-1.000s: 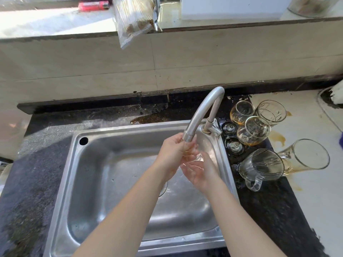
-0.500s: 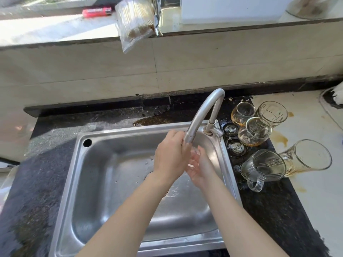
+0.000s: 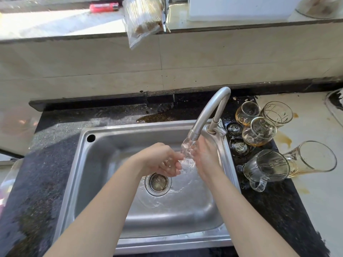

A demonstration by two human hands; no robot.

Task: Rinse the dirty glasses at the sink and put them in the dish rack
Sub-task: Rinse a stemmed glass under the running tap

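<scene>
Water runs from the curved tap (image 3: 207, 112) into the steel sink (image 3: 104, 164). Both hands are under the stream. My left hand (image 3: 159, 160) is cupped palm-up just left of the water, fingers loosely curled. My right hand (image 3: 202, 154) stands beside the stream with straight fingers, water splashing on it. I see only water between them, no glass. The dirty glasses wait on the counter right of the sink: two brown-stained snifters (image 3: 259, 133), a cut tumbler (image 3: 277, 113), a mug on its side (image 3: 267, 166), a tall glass on its side (image 3: 311, 158) and two small upturned glasses (image 3: 239, 147).
The drain strainer (image 3: 157, 181) lies below my left hand. Brown spills mark the counter behind the sink (image 3: 157, 118) and the pale surface at right (image 3: 282, 139). A plastic bag (image 3: 141, 19) hangs over the ledge above, near a red lighter (image 3: 104, 7).
My left hand has dropped from the spout tip, down and left, now cupped under the flow. The right hand has stayed by the stream. The drain has come into view.
</scene>
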